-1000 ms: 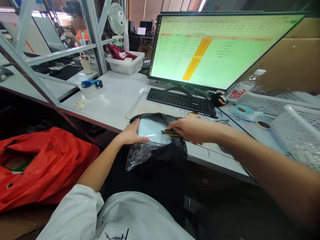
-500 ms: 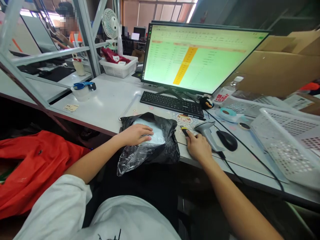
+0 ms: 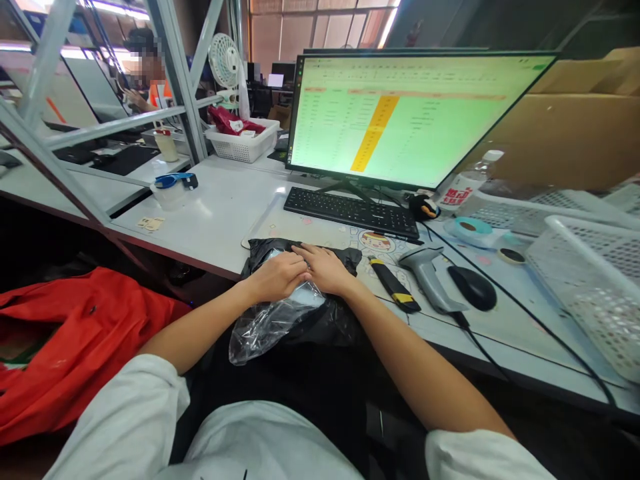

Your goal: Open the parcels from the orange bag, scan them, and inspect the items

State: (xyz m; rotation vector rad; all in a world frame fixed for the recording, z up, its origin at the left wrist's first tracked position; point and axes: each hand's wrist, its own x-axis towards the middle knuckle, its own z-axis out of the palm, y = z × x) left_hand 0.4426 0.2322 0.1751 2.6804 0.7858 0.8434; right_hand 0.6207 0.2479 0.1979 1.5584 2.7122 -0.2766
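The white worktop (image 3: 220, 213) carries a black plastic mailer bag (image 3: 300, 293), black-and-yellow utility knife (image 3: 394, 285), grey barcode scanner (image 3: 426, 273), black mouse (image 3: 473, 288) and black keyboard (image 3: 353, 210).

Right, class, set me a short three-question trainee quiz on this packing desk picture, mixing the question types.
1. True or false: both hands rest on the black bag.
2. What lies directly right of the bag? A) utility knife B) fan C) bottle
3. Fill in: between the knife and the mouse lies the barcode ____.

Key:
1. True: left hand and right hand are on it.
2. A, the utility knife.
3. scanner.
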